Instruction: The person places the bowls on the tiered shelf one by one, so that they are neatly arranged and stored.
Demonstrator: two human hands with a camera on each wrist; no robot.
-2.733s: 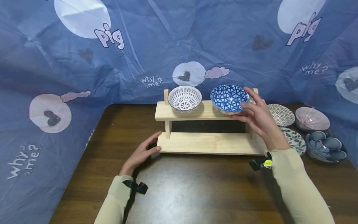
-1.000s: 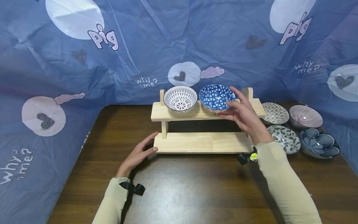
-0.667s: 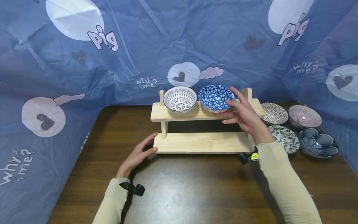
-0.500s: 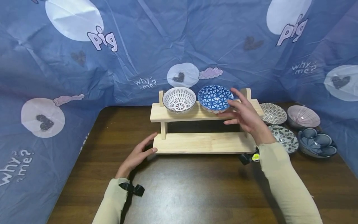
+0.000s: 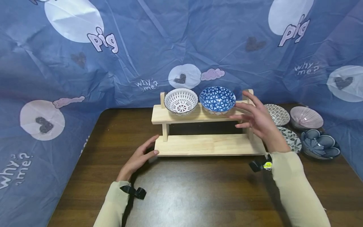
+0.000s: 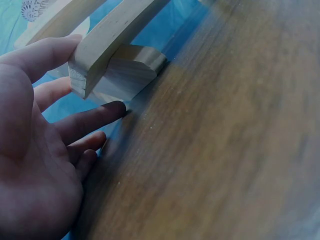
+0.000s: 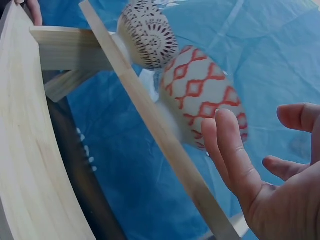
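On the upper shelf of a two-tier wooden display stand (image 5: 198, 145) sit two small bowls: a white bowl (image 5: 181, 100) with dark dashes on the left, a blue-and-white bowl (image 5: 217, 98) with triangles on the right. In the right wrist view the blue one's outside shows a red lattice (image 7: 200, 95). My right hand (image 5: 262, 123) is beside this bowl's right side, fingers spread and holding nothing. My left hand (image 5: 138, 159) holds the left end of the lower shelf, thumb at its front corner and index finger at the back, as the left wrist view shows at the board end (image 6: 82, 75).
To the right stand a lattice-patterned dish (image 5: 277, 114), a pink bowl (image 5: 306, 116), a leaf-patterned dish (image 5: 292, 140) partly behind the right wrist, and a blue-grey bowl (image 5: 314, 151) with petal-shaped dishes in it. A blue printed sheet (image 5: 141, 47) hangs behind the brown table (image 5: 193, 192).
The blue-and-white bowl has moved left, closer to the white bowl on the upper shelf. My right hand has let go of it and drawn back to the right. My left hand stays at the shelf end.
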